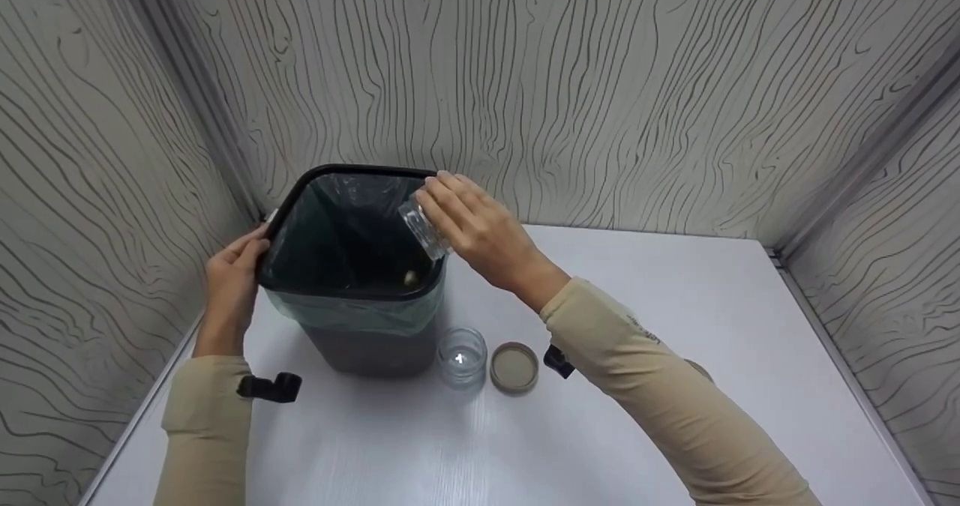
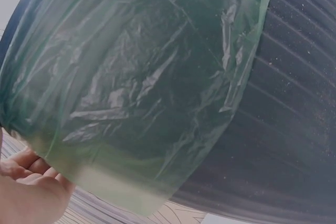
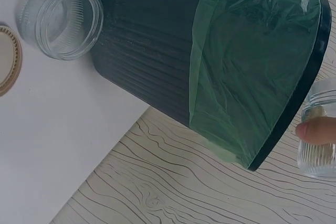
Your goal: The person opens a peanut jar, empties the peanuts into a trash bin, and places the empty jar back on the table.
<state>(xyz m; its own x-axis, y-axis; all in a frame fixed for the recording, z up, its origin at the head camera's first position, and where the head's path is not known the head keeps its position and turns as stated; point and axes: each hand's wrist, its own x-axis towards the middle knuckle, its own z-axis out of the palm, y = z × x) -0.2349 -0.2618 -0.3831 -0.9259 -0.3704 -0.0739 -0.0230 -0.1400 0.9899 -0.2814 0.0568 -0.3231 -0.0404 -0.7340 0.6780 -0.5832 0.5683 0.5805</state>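
Note:
A dark trash bin point(image 1: 367, 352) with a green plastic liner point(image 1: 356, 312) folded over its rim stands on the white table. My left hand point(image 1: 234, 273) grips the rim at its left side, thumb towards me; in the left wrist view part of that hand point(image 2: 39, 187) shows beside the liner. Over the right rim, my right hand point(image 1: 484, 229) holds a clear glass jar point(image 1: 422, 229), tipped with its mouth towards the bin's inside. Something yellowish shows through the jar's glass point(image 3: 310, 156) in the right wrist view. A small yellowish piece point(image 1: 410, 278) appears inside the bin near the front right.
A second glass jar point(image 1: 462, 357) stands upright close to the bin's right side. Beside it lies a round beige lid point(image 1: 514, 367). Another round edge point(image 1: 700, 369) peeks out behind the right sleeve. Wood-patterned walls point(image 1: 525, 79) enclose the table at the back and sides.

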